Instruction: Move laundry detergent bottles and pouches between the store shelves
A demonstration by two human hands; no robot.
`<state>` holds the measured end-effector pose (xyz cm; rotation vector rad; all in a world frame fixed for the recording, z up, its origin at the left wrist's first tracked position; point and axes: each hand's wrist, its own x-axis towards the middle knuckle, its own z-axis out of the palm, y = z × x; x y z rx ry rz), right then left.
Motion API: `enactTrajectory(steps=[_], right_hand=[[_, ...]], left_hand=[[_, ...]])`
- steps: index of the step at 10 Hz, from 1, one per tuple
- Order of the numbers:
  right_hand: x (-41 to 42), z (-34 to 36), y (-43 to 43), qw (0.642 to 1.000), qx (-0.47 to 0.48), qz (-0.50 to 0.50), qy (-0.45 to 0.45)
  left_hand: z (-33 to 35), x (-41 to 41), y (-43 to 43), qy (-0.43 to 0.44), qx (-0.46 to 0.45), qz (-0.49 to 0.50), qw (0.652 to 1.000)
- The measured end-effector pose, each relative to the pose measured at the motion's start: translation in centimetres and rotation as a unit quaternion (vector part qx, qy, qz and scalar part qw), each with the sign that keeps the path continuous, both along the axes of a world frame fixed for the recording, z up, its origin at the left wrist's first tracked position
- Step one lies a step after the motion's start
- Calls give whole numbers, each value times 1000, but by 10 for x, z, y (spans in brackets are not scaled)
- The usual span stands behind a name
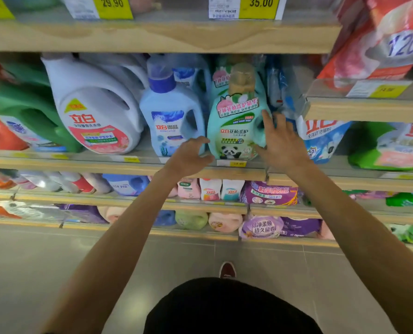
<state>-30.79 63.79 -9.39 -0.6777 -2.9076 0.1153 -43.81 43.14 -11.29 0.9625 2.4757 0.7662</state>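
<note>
**Head view.** Both hands reach forward to the shelf (80, 162). The task's thing, the green bottle (234, 126), stands upright at the front edge of that shelf, between the two hands.

**Left hand (191, 155).** The fingers are curved into a loose claw and hold nothing. The hand sits just beside the bottle's lower left corner. It cannot be told whether the fingertips touch the bottle.

**Right hand (281, 143).** The fingers are spread and nearly straight, laid against the bottle's right side near its handle. No finger shows curled round the bottle, so this is contact and not a grip.

**Surroundings.** Just left of the left hand stands a blue bottle (171, 116), close against the green bottle. Further left stands a white bottle (97, 112). Just right of the right hand lies a pouch (321, 138).

**Step in hand (judgement).** This is the approach to a two-handed grasp of the green bottle. The bottle rests on the shelf and is not yet lifted.

**Next move (judgement).**
1. Close both hands on opposite sides of the bottle, or hook the right fingers through the handle.
2. Support the base with the left hand, since the bottle is probably heavy.
3. Draw it straight out toward the body, so that the blue bottle and the pouch are not dragged along.

The destination shelf cannot be determined here.
</note>
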Motion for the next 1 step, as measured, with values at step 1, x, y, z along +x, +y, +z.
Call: enactTrajectory(steps=[1], right_hand=[[13, 14, -24, 996, 7, 5, -85]], left_hand=[[5, 6, -31, 51, -26, 2, 998]])
